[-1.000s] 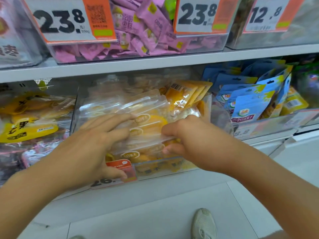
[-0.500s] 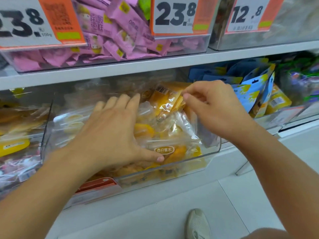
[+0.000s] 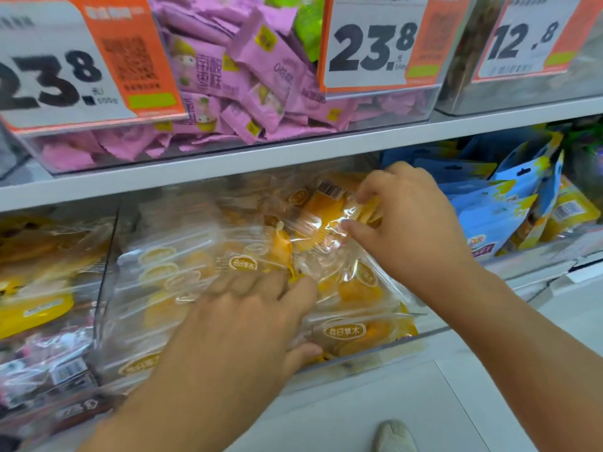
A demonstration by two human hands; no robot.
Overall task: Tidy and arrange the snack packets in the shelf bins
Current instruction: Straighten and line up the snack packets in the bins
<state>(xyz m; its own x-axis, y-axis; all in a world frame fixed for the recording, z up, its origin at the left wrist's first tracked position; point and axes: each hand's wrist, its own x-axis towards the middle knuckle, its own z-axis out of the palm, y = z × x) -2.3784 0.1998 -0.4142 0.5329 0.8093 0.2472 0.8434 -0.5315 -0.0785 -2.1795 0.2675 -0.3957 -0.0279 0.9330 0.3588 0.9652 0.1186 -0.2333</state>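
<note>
A clear plastic bin (image 3: 434,332) on the lower shelf holds several transparent packets of yellow dried fruit (image 3: 182,282). My left hand (image 3: 241,324) lies flat on the front packets with straight fingers, thumb at the bin's front edge. My right hand (image 3: 404,223) reaches to the back right of the bin and pinches a yellow packet with a barcode (image 3: 323,207) between thumb and fingers. That packet stands tilted against the others.
Above, a bin of pink packets (image 3: 261,79) carries large price tags (image 3: 368,44). Blue pouches (image 3: 499,210) fill the bin to the right, yellow and dark packets (image 3: 36,308) the bin to the left. A shoe (image 3: 394,437) shows on the white floor below.
My left hand has slid down toward the front of the packets. My right hand keeps its pinch on the back yellow packet and has shifted slightly lower.
</note>
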